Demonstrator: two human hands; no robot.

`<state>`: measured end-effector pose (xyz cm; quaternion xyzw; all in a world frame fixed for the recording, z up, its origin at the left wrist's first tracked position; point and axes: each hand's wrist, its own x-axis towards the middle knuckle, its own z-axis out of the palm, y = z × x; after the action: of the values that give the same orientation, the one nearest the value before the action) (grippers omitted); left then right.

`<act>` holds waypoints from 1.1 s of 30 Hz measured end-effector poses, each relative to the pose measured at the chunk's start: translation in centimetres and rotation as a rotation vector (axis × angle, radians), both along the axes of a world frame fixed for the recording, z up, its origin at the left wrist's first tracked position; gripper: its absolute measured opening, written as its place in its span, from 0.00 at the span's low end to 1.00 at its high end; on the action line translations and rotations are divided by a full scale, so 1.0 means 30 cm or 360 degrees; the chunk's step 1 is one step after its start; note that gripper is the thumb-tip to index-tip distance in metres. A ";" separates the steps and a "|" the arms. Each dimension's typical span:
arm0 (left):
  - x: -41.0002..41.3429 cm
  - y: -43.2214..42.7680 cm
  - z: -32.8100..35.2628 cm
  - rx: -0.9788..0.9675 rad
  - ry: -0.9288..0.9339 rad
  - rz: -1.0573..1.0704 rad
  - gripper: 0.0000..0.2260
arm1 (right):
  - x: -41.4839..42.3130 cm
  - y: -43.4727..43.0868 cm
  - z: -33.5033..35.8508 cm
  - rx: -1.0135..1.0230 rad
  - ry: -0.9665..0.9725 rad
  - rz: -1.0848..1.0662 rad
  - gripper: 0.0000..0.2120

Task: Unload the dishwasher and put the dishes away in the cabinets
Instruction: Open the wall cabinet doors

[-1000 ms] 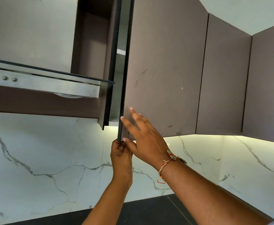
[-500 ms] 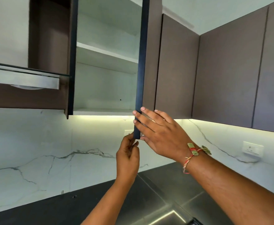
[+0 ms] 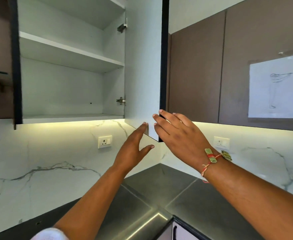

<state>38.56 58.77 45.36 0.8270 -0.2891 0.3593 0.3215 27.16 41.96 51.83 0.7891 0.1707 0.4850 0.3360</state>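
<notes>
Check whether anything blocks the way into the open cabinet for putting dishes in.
Nothing visible does. The cabinet door is swung wide open, the left hand and right hand touch its lower corner, and the shelves show nothing on them.

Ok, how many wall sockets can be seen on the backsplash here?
2. The left socket is under the open cabinet; the right socket is just beyond the right hand. The hand may hide others.

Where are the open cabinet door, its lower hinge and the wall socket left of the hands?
cabinet door [image 3: 142,66]: head view, on its pale inner face.
lower hinge [image 3: 121,100]: head view, on the metal body.
wall socket [image 3: 104,142]: head view, middle of its plate.
</notes>
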 end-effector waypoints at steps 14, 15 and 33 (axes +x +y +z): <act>0.438 -0.244 0.113 0.0383 -0.0563 0.0004 0.41 | 0.224 -0.255 -0.001 0.0203 0.0115 -0.0707 0.35; 0.447 -0.252 0.111 0.0407 -0.0539 0.0022 0.41 | 0.233 -0.279 -0.002 0.0192 0.0097 -0.0703 0.34; 0.732 -0.417 0.140 0.0536 -0.0475 -0.0003 0.33 | 0.531 -0.455 0.003 0.0571 0.0141 -0.0832 0.37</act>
<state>60.52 46.27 49.57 0.8063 -0.3903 0.4242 0.1329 43.09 28.31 51.93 0.8733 -0.1118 0.3698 0.2969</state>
